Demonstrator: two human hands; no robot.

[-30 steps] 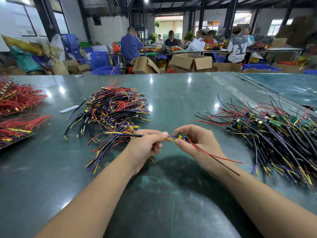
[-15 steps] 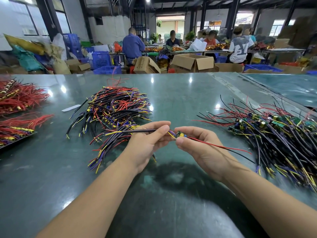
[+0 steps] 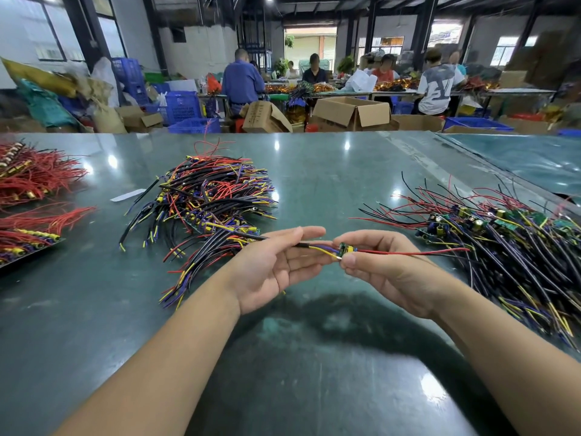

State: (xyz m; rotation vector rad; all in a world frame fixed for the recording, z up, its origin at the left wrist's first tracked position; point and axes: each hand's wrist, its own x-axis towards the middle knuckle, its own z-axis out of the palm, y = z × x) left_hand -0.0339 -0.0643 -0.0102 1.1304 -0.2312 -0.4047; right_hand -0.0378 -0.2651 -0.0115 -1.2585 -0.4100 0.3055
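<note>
Fingertips of the right hand (image 3: 393,272) hide much of the small circuit board (image 3: 345,247), pinched between thumb and forefinger above the near middle of the worktop (image 3: 314,184); any print on it is too small to read. Left hand (image 3: 276,265) lies palm up, fingers almost straight, released, the board's black cable (image 3: 283,241) resting across them towards the left wire pile (image 3: 213,199)
</note>
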